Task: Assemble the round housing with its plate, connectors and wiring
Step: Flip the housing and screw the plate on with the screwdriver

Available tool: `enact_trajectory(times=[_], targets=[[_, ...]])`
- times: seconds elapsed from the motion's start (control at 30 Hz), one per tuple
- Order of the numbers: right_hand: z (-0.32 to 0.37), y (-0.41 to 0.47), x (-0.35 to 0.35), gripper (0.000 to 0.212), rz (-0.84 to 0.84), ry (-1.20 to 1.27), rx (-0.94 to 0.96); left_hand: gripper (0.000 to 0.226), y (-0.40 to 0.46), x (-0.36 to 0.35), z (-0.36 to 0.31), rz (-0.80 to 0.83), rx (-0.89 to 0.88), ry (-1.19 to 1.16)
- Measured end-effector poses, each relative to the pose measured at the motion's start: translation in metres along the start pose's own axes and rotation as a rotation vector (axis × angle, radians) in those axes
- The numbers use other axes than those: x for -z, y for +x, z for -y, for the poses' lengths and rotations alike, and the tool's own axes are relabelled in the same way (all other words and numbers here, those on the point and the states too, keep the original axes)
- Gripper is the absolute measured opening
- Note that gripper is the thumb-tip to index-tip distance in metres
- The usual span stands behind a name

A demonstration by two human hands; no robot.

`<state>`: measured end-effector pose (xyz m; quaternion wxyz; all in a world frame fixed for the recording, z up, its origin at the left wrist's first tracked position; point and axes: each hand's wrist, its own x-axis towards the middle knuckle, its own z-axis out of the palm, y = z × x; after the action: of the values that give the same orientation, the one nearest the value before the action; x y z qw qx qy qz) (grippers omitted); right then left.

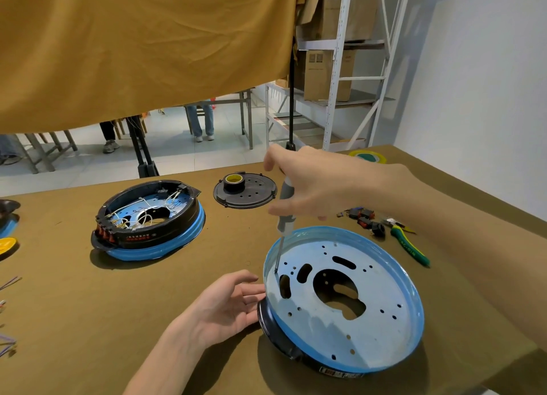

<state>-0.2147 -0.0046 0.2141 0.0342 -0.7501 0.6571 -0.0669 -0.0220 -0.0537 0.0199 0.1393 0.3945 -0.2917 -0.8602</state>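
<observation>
Nearest the camera, the left hand is lying on the brown table with its fingers straight and relaxed, the fingertips touching the dark rim of the round housing to steady it, holding nothing. That housing is sitting near and right of centre, tilted toward the viewer, and its pale blue plate is showing only bare holes and slots; no wiring or connectors are appearing inside it, so by my judgement this unit is sitting at an early stage. Above its far left edge the right hand is gripping the grey handle of a screwdriver, whose thin shaft is pointing down to a spot on the plate beside one slot; whether a screw is sitting under the tip, I cannot tell. Far on the left a second housing is looking much further on, with white wires and a row of red connectors fitted. Just right of it a black round cover is carrying a roll of tape. Loose black and red switches and green-handled pliers are waiting on the right, which suggests connectors, wiring and cover are all remaining to be done.
</observation>
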Motion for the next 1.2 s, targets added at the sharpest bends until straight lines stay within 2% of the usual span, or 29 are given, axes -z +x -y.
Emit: enact_trajectory(times=[0.07, 0.2, 0.3, 0.43, 0.5, 0.57, 0.67, 0.77, 0.9, 1.0, 1.03, 1.13, 1.2], targets=[[0.001, 0.002, -0.003, 0.053, -0.031, -0.040, -0.006, 0.033, 0.000, 0.000, 0.000, 0.007, 0.005, -0.010], [0.000, 0.000, 0.000, 0.054, 0.060, 0.118, -0.007, 0.034, 0.000, -0.001, -0.001, -0.001, 0.006, -0.031], [0.001, 0.002, -0.001, 0.042, -0.040, -0.016, -0.027, 0.036, 0.000, -0.001, 0.000, -0.019, 0.002, -0.008], [-0.001, -0.001, 0.005, 0.052, 0.071, 0.060, -0.019, 0.037, 0.000, 0.000, 0.000, -0.016, 0.001, 0.002], [0.000, -0.001, 0.004, 0.039, 0.015, -0.029, -0.020, 0.037, 0.000, -0.001, 0.000, -0.024, 0.001, 0.003], [0.000, 0.000, 0.002, 0.040, -0.015, -0.094, -0.028, 0.038, 0.001, -0.001, 0.000, -0.038, -0.006, 0.027], [0.000, -0.001, 0.005, 0.049, 0.117, 0.070, -0.028, 0.040, 0.001, -0.003, 0.001, -0.047, -0.024, 0.064], [0.003, -0.002, 0.001, 0.041, 0.039, 0.033, -0.041, 0.037, 0.001, -0.004, 0.002, -0.058, -0.043, 0.090], [0.001, -0.002, 0.000, 0.053, 0.085, 0.070, 0.024, 0.037, 0.000, -0.006, 0.004, -0.082, -0.067, 0.105], [0.001, -0.003, -0.003, 0.038, -0.013, -0.009, 0.010, 0.040, -0.001, -0.009, 0.004, -0.090, -0.075, 0.107], [0.001, -0.002, -0.004, 0.039, -0.035, -0.043, 0.000, 0.041, -0.001, -0.009, 0.005, -0.093, -0.078, 0.110], [-0.003, -0.003, 0.001, 0.054, 0.094, 0.045, -0.001, 0.044, -0.001, -0.010, 0.005, -0.093, -0.078, 0.118], [-0.003, -0.004, 0.004, 0.052, 0.113, 0.070, -0.008, 0.044, -0.001, -0.009, 0.005, -0.091, -0.075, 0.128]])
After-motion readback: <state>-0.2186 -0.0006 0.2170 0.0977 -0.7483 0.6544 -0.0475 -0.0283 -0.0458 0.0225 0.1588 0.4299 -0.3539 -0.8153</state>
